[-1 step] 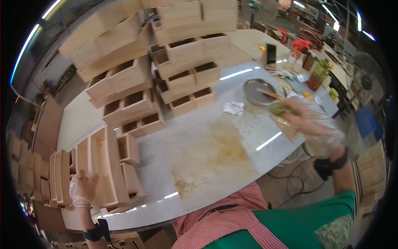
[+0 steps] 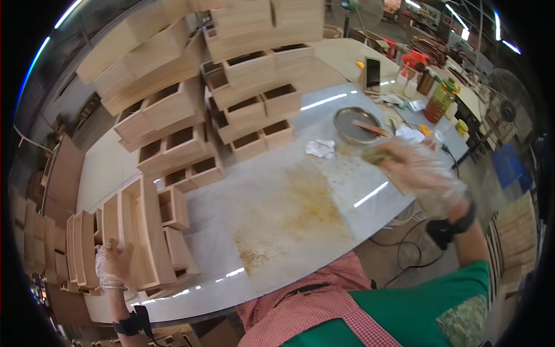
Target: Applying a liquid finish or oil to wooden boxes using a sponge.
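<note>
My left hand (image 2: pixel 115 265), in a clear plastic glove, grips the near edge of a long pale wooden box (image 2: pixel 149 246) at the table's left end. The box is open and shows its hollow inside. On the right, my gloved right hand (image 2: pixel 425 169) is closed on a greenish-yellow pad (image 2: pixel 377 155), blurred by motion, above the table's right part. Just beyond the pad stands a round metal dish (image 2: pixel 342 128) with grey contents, a flat brown stick (image 2: pixel 371 128) resting across its rim. A crumpled white tissue (image 2: pixel 321 148) lies left of the dish.
Stacked wooden drawer boxes (image 2: pixel 248 72) rise at the back and left. Yellowish-brown stains mark the grey tabletop (image 2: pixel 214 243). A phone (image 2: pixel 372 74), a green-topped bottle (image 2: pixel 441 101) and several small bottles stand at the far right. A cable (image 2: pixel 413 246) lies below the right edge.
My right hand and the pad have shifted slightly left. The whole view has also shifted a little. My left hand stays on the wooden box.
</note>
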Demonstrator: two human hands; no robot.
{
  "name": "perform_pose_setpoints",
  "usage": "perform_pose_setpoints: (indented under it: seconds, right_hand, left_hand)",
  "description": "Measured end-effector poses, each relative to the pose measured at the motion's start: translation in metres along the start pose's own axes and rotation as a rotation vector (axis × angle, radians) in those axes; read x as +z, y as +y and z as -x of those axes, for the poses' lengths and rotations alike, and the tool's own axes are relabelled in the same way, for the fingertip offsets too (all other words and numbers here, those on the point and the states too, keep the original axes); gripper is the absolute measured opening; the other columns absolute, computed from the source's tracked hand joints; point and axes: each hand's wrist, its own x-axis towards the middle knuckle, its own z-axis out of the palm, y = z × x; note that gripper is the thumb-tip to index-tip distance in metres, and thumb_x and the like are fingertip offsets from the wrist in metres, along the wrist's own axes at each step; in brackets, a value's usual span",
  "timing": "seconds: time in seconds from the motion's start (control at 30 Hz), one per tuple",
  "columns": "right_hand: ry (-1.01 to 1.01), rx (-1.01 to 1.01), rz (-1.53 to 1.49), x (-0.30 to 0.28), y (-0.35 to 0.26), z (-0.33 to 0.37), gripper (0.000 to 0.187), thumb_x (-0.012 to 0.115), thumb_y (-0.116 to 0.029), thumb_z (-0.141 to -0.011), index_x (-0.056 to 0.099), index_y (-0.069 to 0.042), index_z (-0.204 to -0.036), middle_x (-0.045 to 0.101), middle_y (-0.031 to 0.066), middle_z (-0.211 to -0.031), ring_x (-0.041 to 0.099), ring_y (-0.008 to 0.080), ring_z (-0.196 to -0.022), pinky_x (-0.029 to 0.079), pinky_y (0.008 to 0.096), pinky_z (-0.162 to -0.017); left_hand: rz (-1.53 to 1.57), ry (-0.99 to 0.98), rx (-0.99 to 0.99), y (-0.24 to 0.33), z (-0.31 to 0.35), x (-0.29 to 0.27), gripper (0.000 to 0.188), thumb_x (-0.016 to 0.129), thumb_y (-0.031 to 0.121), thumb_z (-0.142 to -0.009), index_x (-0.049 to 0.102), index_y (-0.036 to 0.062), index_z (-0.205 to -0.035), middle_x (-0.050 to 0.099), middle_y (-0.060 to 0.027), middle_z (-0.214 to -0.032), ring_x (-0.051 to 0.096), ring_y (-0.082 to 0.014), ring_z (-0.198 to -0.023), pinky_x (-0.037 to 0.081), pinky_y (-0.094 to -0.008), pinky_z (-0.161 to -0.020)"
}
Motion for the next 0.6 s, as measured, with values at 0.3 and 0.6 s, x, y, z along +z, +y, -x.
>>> perform_pose_setpoints:
  seconds: [0.3,0.6]
  right_hand:
    - [-0.063,0.029,-0.137,0.081,0.064,0.003,0.034,0.058,-0.025,-0.094,0.064,-0.005,-0.122,0.063,0.0166,-0.112,0.061,0.0309,-0.101,0.048,0.0385,-0.088]
    - [0.075,0.241,-0.837,0.088,0.103,-0.012,0.042,0.057,-0.026,-0.098,0.059,-0.002,-0.132,0.065,0.0047,-0.098,0.060,0.0128,-0.088,0.049,0.0268,-0.074]
  left_hand:
    - [0.035,0.056,0.037,0.014,0.005,-0.027,0.024,0.069,0.022,-0.083,0.065,-0.0008,-0.089,0.064,-0.0206,-0.079,0.065,-0.0335,-0.075,0.051,-0.0413,-0.068]
    - [0.071,0.233,0.570,0.159,0.094,-0.023,0.034,0.074,0.013,-0.081,0.065,0.0121,-0.114,0.063,-0.0086,-0.094,0.062,-0.0246,-0.086,0.050,-0.0360,-0.072]
